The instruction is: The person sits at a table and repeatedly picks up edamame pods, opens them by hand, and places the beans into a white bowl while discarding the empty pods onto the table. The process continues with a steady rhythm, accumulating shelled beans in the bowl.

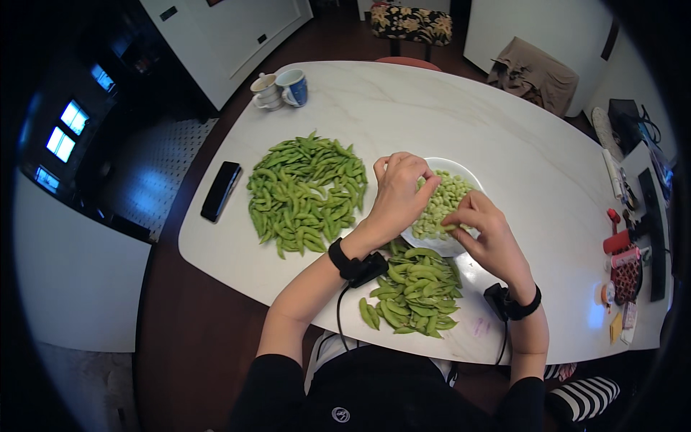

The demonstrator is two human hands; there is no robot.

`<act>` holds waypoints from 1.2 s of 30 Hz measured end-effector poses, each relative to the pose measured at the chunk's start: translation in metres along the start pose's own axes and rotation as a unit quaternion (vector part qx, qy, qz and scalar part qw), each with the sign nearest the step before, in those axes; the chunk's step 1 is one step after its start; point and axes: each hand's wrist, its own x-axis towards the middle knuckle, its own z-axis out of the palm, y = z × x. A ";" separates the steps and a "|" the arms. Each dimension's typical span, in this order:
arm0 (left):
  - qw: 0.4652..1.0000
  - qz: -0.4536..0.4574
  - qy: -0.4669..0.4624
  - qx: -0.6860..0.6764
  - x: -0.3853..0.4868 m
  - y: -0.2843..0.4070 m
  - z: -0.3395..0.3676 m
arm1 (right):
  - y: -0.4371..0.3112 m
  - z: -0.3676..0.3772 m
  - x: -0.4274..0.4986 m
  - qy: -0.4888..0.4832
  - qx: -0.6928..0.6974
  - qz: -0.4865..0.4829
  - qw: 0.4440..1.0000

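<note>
A white bowl (459, 164) of shelled green soybeans (444, 202) stands in front of me. Over its left side is my left hand (402, 186), thumb and fingertips drawn together; whether they pinch anything is hidden. Above the bowl's right part, my right hand (483, 229) pinches a small green soybean pod (447, 228) between thumb and forefinger. Unshelled soybean pods lie in a pile (418, 294) between my forearms, near the front edge. A larger, spread-out pile of pods (302, 189) covers the tabletop left of the bowl.
Two mugs, one striped (267, 92) and one blue (292, 87), stand at the far left of the white table (513, 135). A dark smartphone (221, 191) lies by the left edge. Small items, including a red cylinder (616, 241), crowd the right end. Cables hang from my wrist straps.
</note>
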 end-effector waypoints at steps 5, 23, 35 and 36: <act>0.985 -0.002 0.060 0.159 0.005 -0.035 -0.037 | -0.014 0.008 -0.008 -0.126 -0.023 -0.053 0.990; 0.929 -0.028 -0.062 0.364 0.011 -0.141 -0.074 | -0.023 0.003 -0.012 -0.282 -0.003 -0.048 0.958; 0.962 -0.086 -0.025 0.257 -0.009 -0.116 -0.112 | -0.016 0.002 -0.018 -0.209 -0.031 -0.065 0.975; 0.958 -0.096 -0.045 0.267 -0.015 -0.113 -0.117 | -0.016 0.001 -0.018 -0.207 -0.030 -0.064 0.976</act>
